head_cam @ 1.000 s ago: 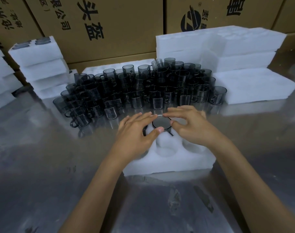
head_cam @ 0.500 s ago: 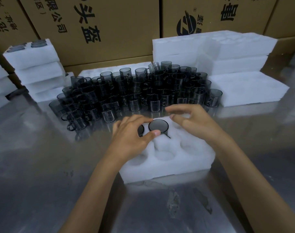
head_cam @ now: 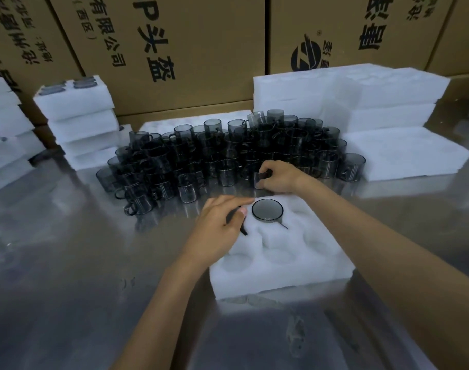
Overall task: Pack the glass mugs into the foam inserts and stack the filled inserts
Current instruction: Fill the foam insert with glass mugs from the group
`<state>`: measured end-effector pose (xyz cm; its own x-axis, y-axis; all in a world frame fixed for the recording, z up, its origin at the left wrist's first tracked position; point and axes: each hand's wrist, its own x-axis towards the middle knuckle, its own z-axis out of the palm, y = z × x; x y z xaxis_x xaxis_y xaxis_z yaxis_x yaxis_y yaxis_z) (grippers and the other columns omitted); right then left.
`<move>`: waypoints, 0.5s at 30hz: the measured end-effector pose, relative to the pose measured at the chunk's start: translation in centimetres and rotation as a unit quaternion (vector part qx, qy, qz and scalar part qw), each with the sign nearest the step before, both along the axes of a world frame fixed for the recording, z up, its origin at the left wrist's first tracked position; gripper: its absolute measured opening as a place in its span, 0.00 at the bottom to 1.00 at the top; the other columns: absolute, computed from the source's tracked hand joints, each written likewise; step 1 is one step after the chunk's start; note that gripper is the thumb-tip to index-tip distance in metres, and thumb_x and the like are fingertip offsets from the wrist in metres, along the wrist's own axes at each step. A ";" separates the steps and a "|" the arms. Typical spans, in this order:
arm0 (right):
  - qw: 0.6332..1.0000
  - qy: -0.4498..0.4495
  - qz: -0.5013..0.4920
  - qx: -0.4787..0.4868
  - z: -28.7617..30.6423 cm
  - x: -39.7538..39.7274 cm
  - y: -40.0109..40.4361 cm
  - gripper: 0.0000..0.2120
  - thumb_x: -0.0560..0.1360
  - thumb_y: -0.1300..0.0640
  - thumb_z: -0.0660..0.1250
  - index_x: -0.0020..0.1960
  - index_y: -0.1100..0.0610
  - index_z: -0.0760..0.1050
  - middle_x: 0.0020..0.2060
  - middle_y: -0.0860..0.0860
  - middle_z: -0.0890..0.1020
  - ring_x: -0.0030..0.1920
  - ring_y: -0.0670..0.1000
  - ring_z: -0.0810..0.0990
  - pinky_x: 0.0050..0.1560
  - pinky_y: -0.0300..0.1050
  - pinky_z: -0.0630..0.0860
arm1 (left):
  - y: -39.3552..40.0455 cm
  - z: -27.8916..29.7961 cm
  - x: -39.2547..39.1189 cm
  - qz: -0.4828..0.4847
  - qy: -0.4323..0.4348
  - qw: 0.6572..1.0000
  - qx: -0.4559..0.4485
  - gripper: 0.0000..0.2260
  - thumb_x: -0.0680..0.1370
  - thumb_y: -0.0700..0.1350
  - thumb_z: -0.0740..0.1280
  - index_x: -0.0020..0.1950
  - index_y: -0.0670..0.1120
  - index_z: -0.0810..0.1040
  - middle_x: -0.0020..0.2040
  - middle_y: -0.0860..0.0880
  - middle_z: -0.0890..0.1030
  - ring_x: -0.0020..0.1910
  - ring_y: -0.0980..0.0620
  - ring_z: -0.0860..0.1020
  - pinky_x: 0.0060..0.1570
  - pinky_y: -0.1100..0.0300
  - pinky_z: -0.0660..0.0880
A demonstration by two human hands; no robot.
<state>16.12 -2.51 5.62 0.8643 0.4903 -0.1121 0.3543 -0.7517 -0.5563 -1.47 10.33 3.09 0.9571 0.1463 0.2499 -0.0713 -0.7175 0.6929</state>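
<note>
A white foam insert [head_cam: 294, 268] lies on the steel table in front of me. One smoky glass mug [head_cam: 267, 210] sits in its back middle cavity. A second mug [head_cam: 234, 218] sits in the back left cavity, mostly hidden under my left hand [head_cam: 217, 231], which rests on it with fingers nearly straight. The front cavities hold nothing. My right hand [head_cam: 280, 176] is beyond the insert and grips a mug [head_cam: 259, 180] at the front edge of the large cluster of mugs [head_cam: 201, 153].
Stacked filled inserts [head_cam: 78, 108] stand at the back left. Empty foam inserts [head_cam: 361, 94] are stacked at the back right, with a flat foam piece [head_cam: 404, 153] beside the mugs. Cardboard boxes [head_cam: 174, 49] wall off the back. Bare steel table [head_cam: 67, 263] spreads left.
My right hand left the seated middle mug, reached forward to the cluster and took hold of a mug. My left hand stayed over the back left cavity.
</note>
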 end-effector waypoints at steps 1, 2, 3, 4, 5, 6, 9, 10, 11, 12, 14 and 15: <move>1.000 -0.015 -0.007 -0.005 -0.3 0.1 0.0 0.11 0.76 0.50 0.71 0.53 0.53 0.73 0.50 0.50 0.78 0.53 0.54 0.78 0.53 0.47 0.74 | 0.0 0.0 0.0 0.001 -0.001 1.000 0.004 0.13 0.84 0.48 0.60 0.66 0.57 0.78 0.60 0.60 0.76 0.64 0.58 0.67 0.69 0.52 0.64; 1.000 -0.025 -0.013 -0.004 -0.6 0.1 0.0 0.14 0.75 0.46 0.72 0.50 0.54 0.72 0.47 0.50 0.78 0.50 0.53 0.77 0.49 0.47 0.73 | 0.0 0.0 0.0 0.003 -0.001 1.000 0.006 0.13 0.84 0.48 0.60 0.66 0.56 0.78 0.60 0.60 0.76 0.64 0.58 0.67 0.69 0.51 0.65; 0.999 -0.034 -0.019 0.003 -0.8 0.0 0.0 0.17 0.73 0.44 0.74 0.48 0.54 0.72 0.45 0.49 0.78 0.47 0.52 0.76 0.45 0.46 0.72 | 0.0 0.0 0.0 0.003 -0.001 1.000 0.006 0.13 0.84 0.48 0.61 0.66 0.55 0.79 0.60 0.59 0.76 0.64 0.58 0.68 0.69 0.51 0.65; 0.999 -0.045 -0.024 0.013 -0.8 -0.2 -0.1 0.19 0.71 0.42 0.75 0.46 0.54 0.72 0.42 0.49 0.78 0.45 0.52 0.76 0.41 0.45 0.70 | 0.0 0.1 0.0 0.005 -0.002 1.000 0.004 0.13 0.84 0.48 0.61 0.66 0.54 0.79 0.61 0.59 0.75 0.64 0.58 0.68 0.69 0.51 0.65; 0.998 -0.060 -0.027 0.024 -0.7 -0.5 -0.2 0.19 0.70 0.42 0.77 0.44 0.54 0.72 0.40 0.49 0.78 0.44 0.52 0.77 0.38 0.45 0.68 | 0.0 0.1 0.1 0.009 -0.005 1.000 0.004 0.13 0.83 0.48 0.61 0.67 0.53 0.78 0.63 0.58 0.75 0.66 0.57 0.68 0.70 0.50 0.65; 0.996 -0.080 -0.030 0.035 -0.6 -0.9 -0.3 0.20 0.69 0.43 0.77 0.42 0.54 0.72 0.39 0.49 0.79 0.43 0.52 0.77 0.36 0.44 0.68 | -0.1 0.2 0.1 0.018 -0.010 1.000 0.005 0.14 0.83 0.48 0.62 0.68 0.53 0.77 0.65 0.57 0.73 0.68 0.57 0.68 0.71 0.50 0.65; 0.980 -0.168 -0.008 0.104 0.4 -2.5 -0.8 0.17 0.69 0.49 0.77 0.44 0.56 0.72 0.37 0.51 0.80 0.40 0.53 0.79 0.38 0.45 0.70 | -0.6 0.5 0.0 0.073 -0.058 0.995 -0.023 0.17 0.83 0.47 0.61 0.73 0.54 0.71 0.70 0.57 0.70 0.70 0.56 0.68 0.70 0.51 0.66; 0.973 -0.189 0.010 0.131 0.8 -3.2 -1.1 0.15 0.70 0.51 0.76 0.46 0.56 0.72 0.37 0.50 0.80 0.39 0.51 0.78 0.39 0.46 0.71 | -0.7 0.7 0.0 0.092 -0.085 0.991 -0.039 0.18 0.83 0.47 0.61 0.74 0.54 0.69 0.70 0.57 0.70 0.69 0.57 0.69 0.69 0.53 0.68; 0.967 -0.199 0.031 0.155 1.4 -3.9 -1.4 0.14 0.71 0.53 0.75 0.47 0.54 0.71 0.38 0.49 0.80 0.38 0.50 0.77 0.40 0.47 0.73 | -0.7 0.8 -0.1 0.106 -0.109 0.987 -0.052 0.19 0.83 0.46 0.61 0.74 0.55 0.68 0.70 0.58 0.70 0.68 0.58 0.69 0.68 0.54 0.69; 0.962 -0.205 0.053 0.173 2.0 -4.7 -1.8 0.13 0.71 0.55 0.74 0.48 0.53 0.71 0.40 0.49 0.80 0.37 0.50 0.77 0.41 0.49 0.74 | -0.6 1.0 -0.1 0.113 -0.127 0.983 -0.062 0.20 0.83 0.46 0.62 0.75 0.56 0.67 0.71 0.59 0.70 0.68 0.60 0.69 0.67 0.55 0.70; 0.953 -0.212 0.096 0.196 3.0 -6.3 -2.6 0.13 0.71 0.59 0.72 0.50 0.49 0.70 0.41 0.46 0.79 0.36 0.52 0.75 0.41 0.51 0.75 | -0.5 1.3 -0.3 0.101 -0.146 0.981 -0.074 0.24 0.83 0.46 0.63 0.77 0.60 0.62 0.73 0.61 0.68 0.70 0.62 0.67 0.67 0.57 0.70; 0.949 -0.209 0.116 0.207 3.4 -7.1 -3.0 0.14 0.71 0.61 0.71 0.50 0.48 0.70 0.43 0.45 0.79 0.38 0.53 0.76 0.42 0.52 0.74 | -0.5 1.5 -0.4 0.085 -0.151 0.982 -0.070 0.27 0.82 0.46 0.64 0.78 0.62 0.59 0.74 0.62 0.67 0.72 0.63 0.65 0.68 0.58 0.67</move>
<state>9.00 -5.53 9.05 0.6534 0.6004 0.4611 0.7389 -0.3734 -0.5608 -1.90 9.81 4.58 0.8011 0.3504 0.4853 -0.1773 -0.6354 0.7515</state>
